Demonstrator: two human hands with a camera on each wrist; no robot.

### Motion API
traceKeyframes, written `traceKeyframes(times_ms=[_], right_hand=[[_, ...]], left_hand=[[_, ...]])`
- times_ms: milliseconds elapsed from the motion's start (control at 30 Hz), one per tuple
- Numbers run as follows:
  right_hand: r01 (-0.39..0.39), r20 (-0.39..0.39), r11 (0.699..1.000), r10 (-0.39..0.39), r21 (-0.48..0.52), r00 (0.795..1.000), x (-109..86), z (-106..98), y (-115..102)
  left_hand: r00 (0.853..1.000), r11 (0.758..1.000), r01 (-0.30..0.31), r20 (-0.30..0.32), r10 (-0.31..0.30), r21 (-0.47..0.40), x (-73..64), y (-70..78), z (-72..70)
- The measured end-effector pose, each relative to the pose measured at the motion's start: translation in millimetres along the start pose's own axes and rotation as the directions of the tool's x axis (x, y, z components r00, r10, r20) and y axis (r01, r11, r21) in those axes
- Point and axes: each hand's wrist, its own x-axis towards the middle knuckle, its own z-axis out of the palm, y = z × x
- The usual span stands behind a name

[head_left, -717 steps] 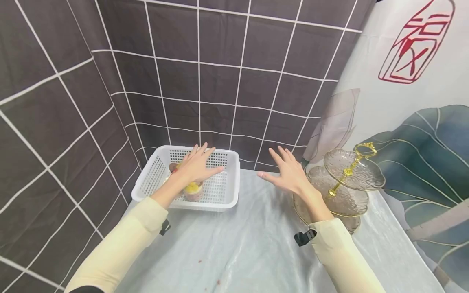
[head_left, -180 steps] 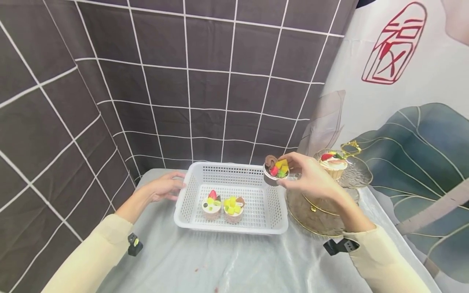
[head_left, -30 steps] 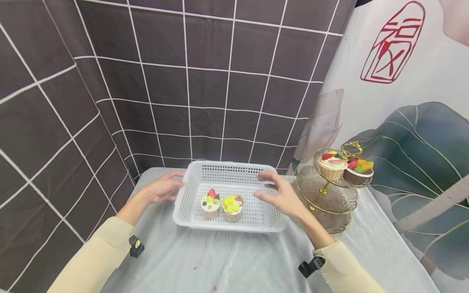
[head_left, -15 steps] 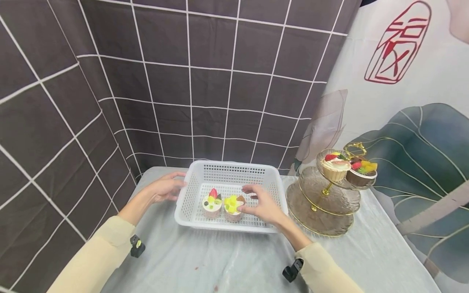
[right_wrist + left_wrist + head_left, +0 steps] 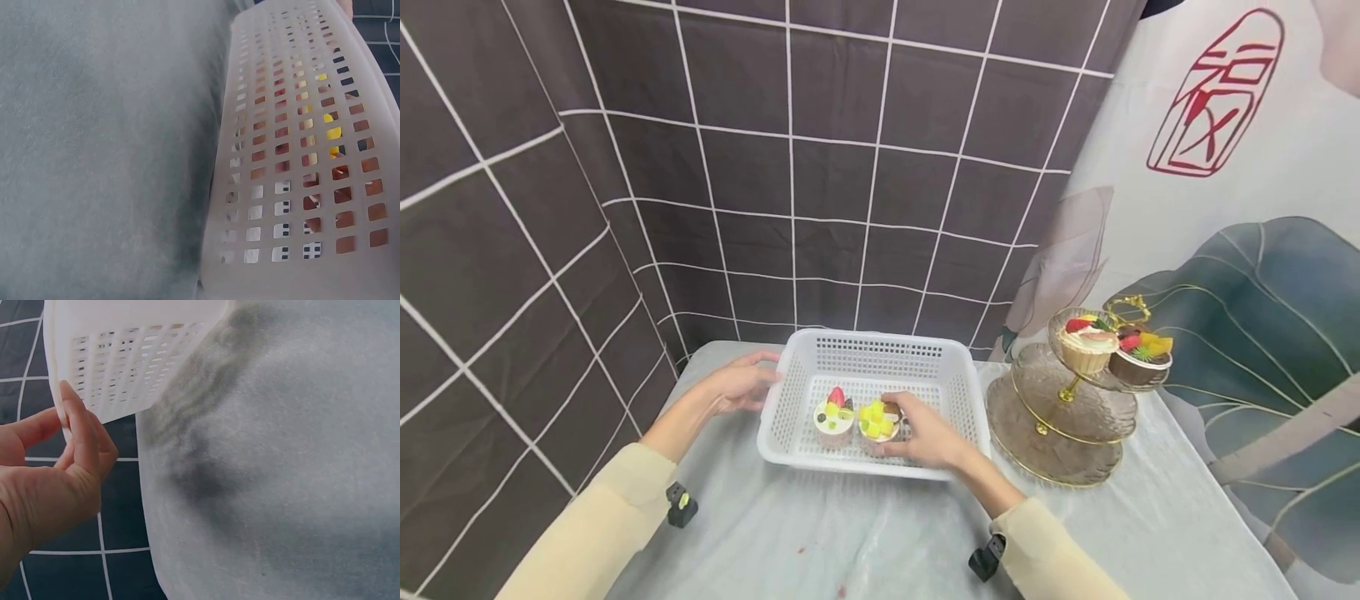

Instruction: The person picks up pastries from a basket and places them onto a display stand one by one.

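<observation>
With the right hand (image 5: pixel 928 433) gripping the round, yellow-cube-topped cupcake (image 5: pixel 877 422) inside the white perforated plastic basket (image 5: pixel 917 338) and the left hand (image 5: pixel 739 387) pinching its rim, sideways drift could topple the adjacent round, strawberry-topped white cupcake (image 5: pixel 833 425).

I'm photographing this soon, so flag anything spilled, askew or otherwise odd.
Two small reddish marks on the pale cloth, on the near side of the white basket, look odd against that plain surface; whether stains or crumbs, I can't tell. Nothing looks tipped over or visibly broken.
</observation>
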Motion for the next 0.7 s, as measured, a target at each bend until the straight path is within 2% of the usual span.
traceKeyframes(times_ms=[133,367,700], right_hand=[[0.005,-0.004,1.000,-0.005,0.006,1.000,0.4,2.1,1.2],[0.014,0.032,0.995,-0.011,-0.095,0.999,2.4,2.2,3.9],[-0.049,0.030,0.993,0.053,-0.105,0.998,3.3,2.9,5.8]], left_hand=[[1.000,1.000,0.015,-0.021,-0.015,0.024,-2.4,0.7,2.5],[0.999,0.998,0.040,-0.038,-0.038,0.056,-4.6,4.7,3.8],[0.997,0.996,0.048,-0.071,-0.043,0.070,-3.6,6.3,7.1]])
